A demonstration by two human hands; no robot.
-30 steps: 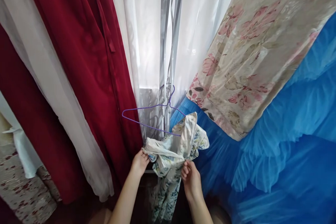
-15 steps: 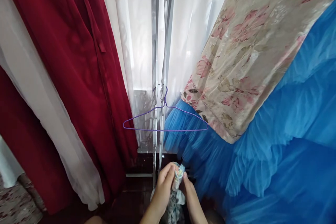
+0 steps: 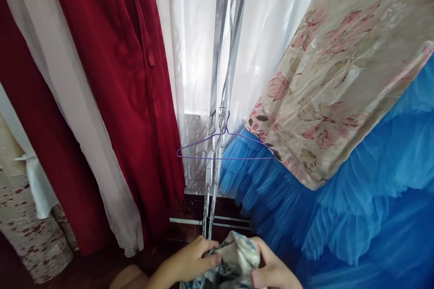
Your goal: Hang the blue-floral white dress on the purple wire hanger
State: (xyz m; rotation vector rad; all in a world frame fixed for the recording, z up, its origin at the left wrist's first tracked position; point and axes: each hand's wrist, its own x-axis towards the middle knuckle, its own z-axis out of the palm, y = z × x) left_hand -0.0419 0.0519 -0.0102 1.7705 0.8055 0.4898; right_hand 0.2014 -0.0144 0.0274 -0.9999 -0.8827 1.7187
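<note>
A bunched piece of patterned cloth, pale with blue, green and yellow marks, is held between my two hands at the bottom of the view. My left hand grips its left side, thumb and fingers closed on the fabric. On the right edge, my right hand pinches the cloth with the thumb in front. What kind of garment it is cannot be made out. Above the hands a purple wire hanger, with nothing on it, hangs by the metal rack, apart from both hands.
Long red garments and a white sheer one hang at left. A beige floral garment and a blue tulle dress hang at right. White curtains stand behind. A rack bar runs low.
My hands have moved apart, spreading the cloth wider between them, and sit slightly lower. The camera view has shifted, so the rack and garments appear farther right.
</note>
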